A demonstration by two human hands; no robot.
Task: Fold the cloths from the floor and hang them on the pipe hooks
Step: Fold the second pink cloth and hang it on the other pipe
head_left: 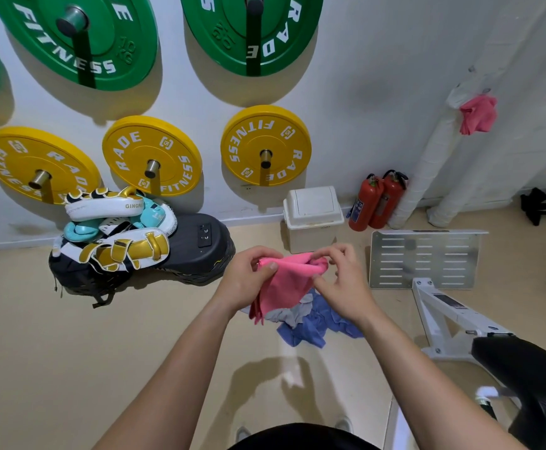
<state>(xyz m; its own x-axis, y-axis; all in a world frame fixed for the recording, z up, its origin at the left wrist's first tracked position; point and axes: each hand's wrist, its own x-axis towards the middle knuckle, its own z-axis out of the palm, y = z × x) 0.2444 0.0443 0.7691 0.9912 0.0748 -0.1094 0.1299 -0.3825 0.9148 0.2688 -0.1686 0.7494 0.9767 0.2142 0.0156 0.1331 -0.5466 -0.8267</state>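
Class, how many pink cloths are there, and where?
2. One pink cloth is gripped by the left hand and right hand; the other pink cloth hangs on the white pipe. The blue cloth pile might hide more.

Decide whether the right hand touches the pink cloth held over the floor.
Touching. The head view shows the right hand pinching the top edge of the pink cloth; the left hand grips its other end.

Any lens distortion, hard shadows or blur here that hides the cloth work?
Head view: wide-angle bending tilts the wrapped pipe and yellow plates; hard shadows sit beside the plates and on the floor; the pink cloth, left hand and right hand are sharp and evenly lit.
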